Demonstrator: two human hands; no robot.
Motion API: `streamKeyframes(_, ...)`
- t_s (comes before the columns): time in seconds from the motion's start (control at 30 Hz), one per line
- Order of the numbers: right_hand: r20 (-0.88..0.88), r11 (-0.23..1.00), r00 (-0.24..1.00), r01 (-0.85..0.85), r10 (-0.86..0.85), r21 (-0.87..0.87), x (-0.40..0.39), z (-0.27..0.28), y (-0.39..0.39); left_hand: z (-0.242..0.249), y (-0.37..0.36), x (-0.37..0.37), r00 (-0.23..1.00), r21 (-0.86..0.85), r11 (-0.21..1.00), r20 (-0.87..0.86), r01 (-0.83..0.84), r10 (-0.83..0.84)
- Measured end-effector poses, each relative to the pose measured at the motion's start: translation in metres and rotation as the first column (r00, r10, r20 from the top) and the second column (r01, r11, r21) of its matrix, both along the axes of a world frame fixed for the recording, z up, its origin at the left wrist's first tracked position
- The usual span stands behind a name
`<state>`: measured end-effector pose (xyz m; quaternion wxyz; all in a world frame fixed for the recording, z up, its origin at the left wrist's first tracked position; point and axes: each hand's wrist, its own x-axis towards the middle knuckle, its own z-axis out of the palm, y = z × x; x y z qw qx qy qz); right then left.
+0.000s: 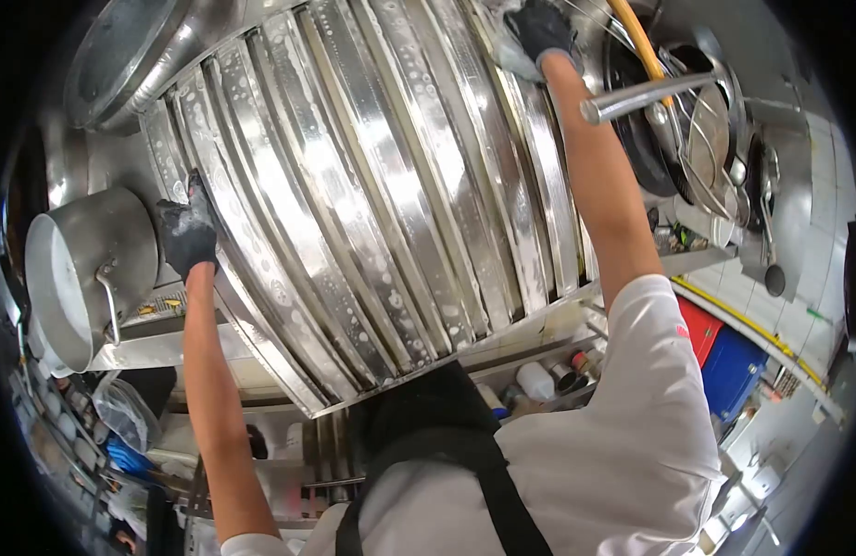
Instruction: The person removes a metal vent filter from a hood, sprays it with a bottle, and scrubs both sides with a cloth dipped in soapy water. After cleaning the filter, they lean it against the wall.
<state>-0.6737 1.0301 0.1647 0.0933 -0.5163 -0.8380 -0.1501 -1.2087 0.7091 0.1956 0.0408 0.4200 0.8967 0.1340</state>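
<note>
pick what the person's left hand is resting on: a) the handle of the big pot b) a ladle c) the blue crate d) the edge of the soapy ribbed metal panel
d, the gloved left hand lies on the left edge of the ribbed metal panel, which is dotted with suds; the big pot stands just beside it, untouched.

glossy wet ribbed metal panel [372, 185], matt steel pot [85, 269], black gloves
</note>
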Motion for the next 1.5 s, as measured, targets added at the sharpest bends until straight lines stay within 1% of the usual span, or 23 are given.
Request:
streamKeyframes(0.07, 0.069, 0.993, 0.991, 0.118, -0.118, 0.001, 0.001, 0.032, -0.091, 0.001, 0.000, -0.007, 1.000, -0.033, 0.999, -0.002, 0.019, -0.019)
streamKeyframes(0.13, 0.265, 0.870, 0.930, 0.339, -0.253, -0.359, 0.021, 0.061, -0.192, -0.007, -0.001, -0.012, 1.000, -0.020, 1.000, 0.023, 0.009, -0.009)
streamKeyframes(0.17, 0.130, 0.976, 0.978, 0.177, -0.161, -0.125, 0.050, 0.050, -0.250, -0.021, -0.003, -0.019, 0.998, 0.019, 0.999, -0.052, 0.038, -0.036)
streamKeyframes(0.2, 0.296, 0.896, 0.922, 0.337, -0.251, -0.289, 0.063, 0.059, -0.307, -0.032, -0.005, -0.024, 0.989, 0.059, 0.996, -0.136, 0.060, -0.051)
streamKeyframes(0.27, 0.030, 0.706, 0.903, 0.355, -0.428, -0.613, 0.090, 0.082, -0.401, -0.019, 0.000, -0.022, 0.995, 0.014, 0.997, -0.071, 0.071, -0.070)
streamKeyframes(0.4, -0.038, 0.619, 0.892, 0.281, -0.451, -0.733, 0.124, 0.105, -0.530, -0.043, -0.008, -0.045, 0.969, -0.045, 0.975, -0.109, 0.219, -0.223)
streamKeyframes(0.5, -0.033, 0.437, 0.798, 0.294, -0.602, -0.850, 0.108, 0.098, -0.539, -0.009, -0.005, -0.016, 0.987, -0.132, 0.981, -0.042, 0.146, -0.152)
streamKeyframes(0.57, -0.003, 0.704, 0.882, 0.374, -0.471, -0.604, 0.095, 0.073, -0.533, -0.020, -0.004, -0.021, 0.992, -0.144, 0.984, 0.073, 0.109, -0.099)
streamKeyframes(0.6, -0.122, 0.749, 0.878, 0.313, -0.463, -0.584, 0.093, 0.064, -0.511, -0.029, -0.005, -0.028, 0.991, -0.099, 0.986, -0.001, 0.136, -0.136)
streamKeyframes(0.67, -0.059, 0.803, 0.889, 0.380, -0.455, -0.459, 0.094, 0.043, -0.460, -0.029, -0.002, -0.030, 0.968, -0.018, 0.982, -0.163, 0.189, -0.190)
streamKeyframes(0.73, 0.193, 0.891, 0.947, 0.309, -0.257, -0.331, 0.080, 0.048, -0.393, -0.025, -0.003, -0.028, 0.977, -0.023, 0.984, -0.114, 0.176, -0.178)
streamKeyframes(0.8, 0.005, 0.953, 0.972, 0.233, -0.237, -0.192, 0.064, 0.031, -0.295, 0.003, 0.007, -0.007, 0.984, -0.054, 0.989, -0.111, 0.136, -0.142)
streamKeyframes(0.83, 0.190, 0.948, 0.945, 0.292, -0.265, -0.126, 0.057, 0.025, -0.242, 0.012, 0.010, 0.000, 0.988, -0.093, 0.991, -0.110, 0.097, -0.107)
streamKeyframes(0.93, -0.299, 0.966, 0.927, -0.173, 0.225, 0.190, 0.001, 0.062, -0.100, -0.052, -0.009, -0.043, 0.937, 0.006, 0.969, -0.254, 0.249, -0.239)
streamKeyframes(0.97, 0.072, 0.994, 0.993, 0.099, -0.096, -0.042, 0.002, 0.052, -0.072, -0.026, -0.003, -0.026, 0.976, -0.046, 0.989, -0.162, 0.139, -0.145)
streamKeyframes(1.0, 0.081, 1.000, 0.996, -0.023, 0.023, 0.000, 0.002, 0.049, -0.051, 0.003, 0.003, -0.007, 0.996, -0.113, 0.993, -0.084, 0.029, -0.039)
streamKeyframes(1.07, -0.017, 0.999, 0.999, 0.030, -0.030, -0.042, -0.003, 0.049, -0.048, -0.009, 0.001, -0.009, 0.997, -0.047, 0.999, -0.070, -0.020, 0.017)
streamKeyframes(1.13, -0.202, 0.943, 0.978, -0.105, 0.042, -0.315, -0.001, 0.075, -0.077, -0.033, -0.007, -0.027, 0.995, 0.021, 0.999, -0.090, 0.044, -0.042)
streamKeyframes(1.17, -0.075, 0.942, 0.991, 0.082, -0.112, -0.326, 0.005, 0.077, -0.110, -0.010, -0.002, -0.014, 0.995, -0.057, 0.998, -0.099, 0.003, -0.008)
streamKeyframes(1.27, -0.060, 0.779, 0.961, 0.181, -0.269, -0.601, 0.026, 0.116, -0.216, -0.067, -0.008, -0.054, 0.968, 0.012, 0.987, -0.199, 0.157, -0.152)
streamKeyframes(1.33, -0.150, 0.903, 0.981, -0.170, 0.120, -0.393, 0.070, 0.099, -0.270, -0.049, -0.004, -0.039, 0.978, -0.017, 0.988, -0.136, 0.155, -0.156)
streamKeyframes(1.4, -0.194, 0.633, 0.949, 0.007, -0.247, -0.774, 0.069, 0.132, -0.319, -0.009, 0.004, -0.017, 0.992, -0.080, 0.990, -0.050, 0.112, -0.116)
streamKeyframes(1.5, -0.119, 0.478, 0.953, 0.029, -0.277, -0.878, 0.095, 0.139, -0.405, -0.038, 0.003, -0.042, 0.969, -0.145, 0.969, -0.114, 0.202, -0.219)
